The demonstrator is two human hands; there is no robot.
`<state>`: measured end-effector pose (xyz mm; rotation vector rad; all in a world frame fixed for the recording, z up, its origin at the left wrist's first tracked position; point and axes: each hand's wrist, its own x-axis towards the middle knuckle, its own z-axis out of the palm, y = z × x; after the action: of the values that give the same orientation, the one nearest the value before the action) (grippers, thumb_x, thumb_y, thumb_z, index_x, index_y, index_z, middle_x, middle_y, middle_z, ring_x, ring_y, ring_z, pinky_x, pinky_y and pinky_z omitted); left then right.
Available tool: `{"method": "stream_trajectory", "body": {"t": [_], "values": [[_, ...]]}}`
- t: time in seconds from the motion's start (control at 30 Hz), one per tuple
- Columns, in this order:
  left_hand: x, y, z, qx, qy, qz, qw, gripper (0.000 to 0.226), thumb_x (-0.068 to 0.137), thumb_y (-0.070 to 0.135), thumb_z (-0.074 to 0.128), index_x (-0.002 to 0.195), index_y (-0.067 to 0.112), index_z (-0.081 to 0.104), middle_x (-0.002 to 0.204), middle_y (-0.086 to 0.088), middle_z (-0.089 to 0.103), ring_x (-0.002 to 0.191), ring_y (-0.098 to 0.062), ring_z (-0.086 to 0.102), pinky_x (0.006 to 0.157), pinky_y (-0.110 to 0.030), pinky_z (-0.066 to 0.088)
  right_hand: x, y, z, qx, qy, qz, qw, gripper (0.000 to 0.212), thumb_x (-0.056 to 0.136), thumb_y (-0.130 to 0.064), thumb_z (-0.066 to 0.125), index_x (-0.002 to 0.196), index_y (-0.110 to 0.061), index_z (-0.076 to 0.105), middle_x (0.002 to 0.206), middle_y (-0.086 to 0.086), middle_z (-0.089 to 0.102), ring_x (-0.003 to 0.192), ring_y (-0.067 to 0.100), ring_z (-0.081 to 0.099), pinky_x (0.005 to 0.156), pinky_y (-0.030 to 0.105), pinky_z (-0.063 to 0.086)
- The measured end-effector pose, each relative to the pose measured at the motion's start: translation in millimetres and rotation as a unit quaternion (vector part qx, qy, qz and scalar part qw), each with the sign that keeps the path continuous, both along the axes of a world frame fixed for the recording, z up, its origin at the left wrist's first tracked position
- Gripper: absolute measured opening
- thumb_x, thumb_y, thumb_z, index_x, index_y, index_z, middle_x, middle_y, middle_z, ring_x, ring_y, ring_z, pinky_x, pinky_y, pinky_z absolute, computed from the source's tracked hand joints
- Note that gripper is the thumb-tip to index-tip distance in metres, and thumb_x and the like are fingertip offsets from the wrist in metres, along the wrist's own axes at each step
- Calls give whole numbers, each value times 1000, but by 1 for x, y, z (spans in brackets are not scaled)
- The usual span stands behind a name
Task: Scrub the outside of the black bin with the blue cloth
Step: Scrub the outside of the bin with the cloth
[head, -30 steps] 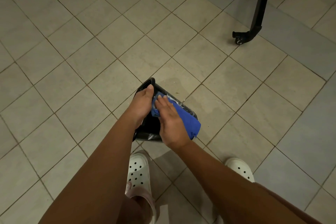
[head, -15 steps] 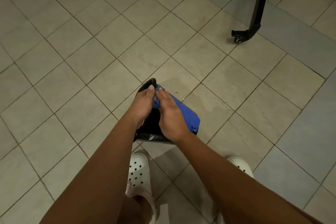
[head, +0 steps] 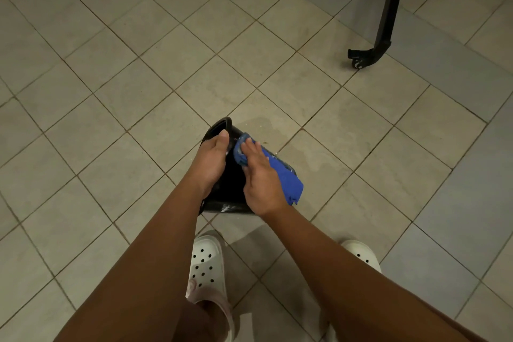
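Observation:
A small black bin (head: 226, 193) lies tipped over on the tiled floor in front of my feet, its mouth pointing away and to the left. My left hand (head: 211, 161) grips its rim, thumb along the top edge. A blue cloth (head: 283, 175) is draped over the bin's upper side. My right hand (head: 259, 179) lies flat on the cloth with straight fingers, pressing it against the bin's outside. Much of the bin is hidden under both hands and the cloth.
My white clogs (head: 206, 264) (head: 361, 254) stand just behind the bin. A black furniture leg with a caster (head: 361, 57) stands at the far right. A wet patch (head: 313, 130) darkens the tiles to the right of the bin.
My right hand has slid the cloth along the bin, forward to the rim and a little back again. The left hand keeps its hold on the rim.

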<state>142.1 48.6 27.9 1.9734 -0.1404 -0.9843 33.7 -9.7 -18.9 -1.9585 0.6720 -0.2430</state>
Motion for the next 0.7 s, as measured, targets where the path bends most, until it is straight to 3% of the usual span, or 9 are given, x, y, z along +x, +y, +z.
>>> {"method": "stream_trajectory", "body": {"t": [0.07,0.13,0.23,0.3,0.4,0.53,0.67,0.7], "values": [[0,1,-1,9,-1,9,1000,44,106,45,31,102,21,68,105,-10,71,102,-26,66,100,-48,49,-12,4,-6,-2,8,-46,999,47,91,3,42,137,-4,40,147,11,35,141,24,22,114,44,23],[1,1,0,22,-2,13,1000,45,106,47,29,108,20,65,107,-8,69,102,-24,64,99,-48,48,-24,15,-7,-24,-21,-42,999,40,92,-6,41,130,0,48,140,14,44,136,26,32,113,39,28],[1,0,2,23,-8,11,1000,45,106,45,29,109,19,64,109,-9,69,104,-25,64,99,-46,49,-24,20,-1,-35,-47,2,998,41,90,-12,37,127,0,51,134,15,50,131,22,38,112,19,22],[0,0,2,14,-5,15,1000,44,107,42,30,100,19,66,108,-12,70,102,-26,66,96,-42,51,-14,12,0,-46,-36,13,998,41,89,-1,43,130,0,48,136,16,48,132,24,37,111,16,19],[0,-1,-1,16,-10,14,1000,43,106,43,30,92,24,66,105,-12,71,101,-27,67,96,-44,51,-6,4,-4,-55,16,-4,998,58,85,11,48,140,-3,36,147,14,35,140,25,24,113,22,12],[1,-1,0,28,-10,21,999,46,105,48,29,109,19,65,108,-10,68,103,-25,65,95,-44,50,-14,23,-4,-80,58,-54,994,62,85,8,47,143,-5,28,151,11,27,143,22,16,112,19,-1],[4,2,-2,28,-6,16,999,44,106,43,29,100,20,66,106,-12,71,98,-24,68,92,-40,53,-10,31,-1,-85,9,4,996,58,84,6,52,139,-3,37,146,14,36,140,28,24,115,42,21],[4,3,-2,25,-8,14,1000,44,107,42,30,96,21,66,104,-12,72,98,-25,69,92,-41,53,-6,25,-1,-76,1,29,997,56,86,6,50,140,-4,36,147,14,34,140,28,21,115,44,20]]}}
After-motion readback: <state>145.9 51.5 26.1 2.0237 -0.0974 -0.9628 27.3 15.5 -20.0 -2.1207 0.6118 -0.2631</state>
